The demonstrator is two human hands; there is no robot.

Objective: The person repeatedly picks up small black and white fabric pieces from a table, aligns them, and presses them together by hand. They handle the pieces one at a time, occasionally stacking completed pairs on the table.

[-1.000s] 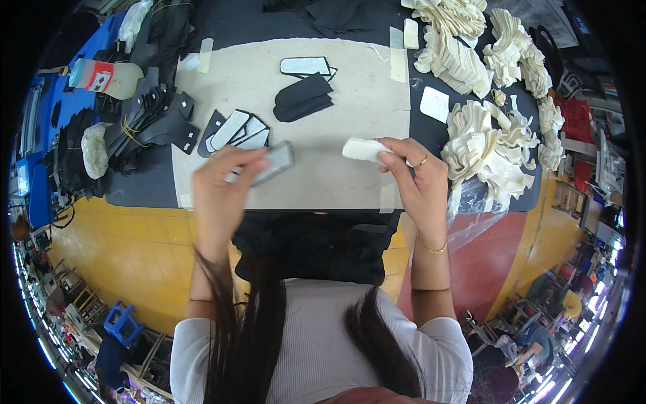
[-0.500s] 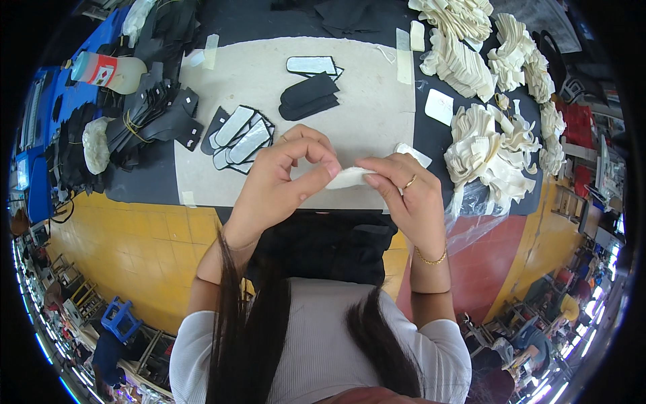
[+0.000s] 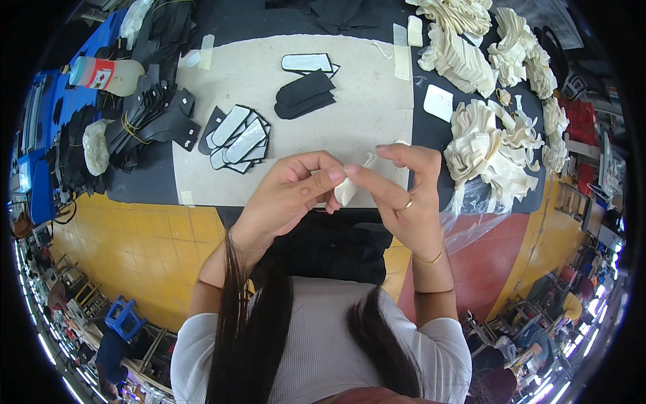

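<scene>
My left hand (image 3: 296,192) is closed, its thumb and fingers pinching a small cream fabric piece (image 3: 346,193) above the table's near edge. The piece is bent, and a narrow end of it seems to show behind my right thumb. My right hand (image 3: 410,192) has its thumb lying against the piece near my left thumb tip, while the index finger stretches apart from it. Beyond my left hand lie several overlapping black rounded pieces with white panels (image 3: 237,138). Farther off are plain black rounded pieces (image 3: 304,95) and another white-panelled piece (image 3: 306,62).
A pale board (image 3: 363,87) is taped onto the dark table. Piles of cream fabric pieces (image 3: 488,145) stand at right, near a white card (image 3: 439,103). Bundled dark pieces (image 3: 145,118) and a bottle with a red label (image 3: 108,75) are at left. A blue stool (image 3: 124,318) stands on the floor.
The cream piece has turned from lying crosswise between both hands to hanging bent at my left fingertips. My right index finger has lifted away from the thumb.
</scene>
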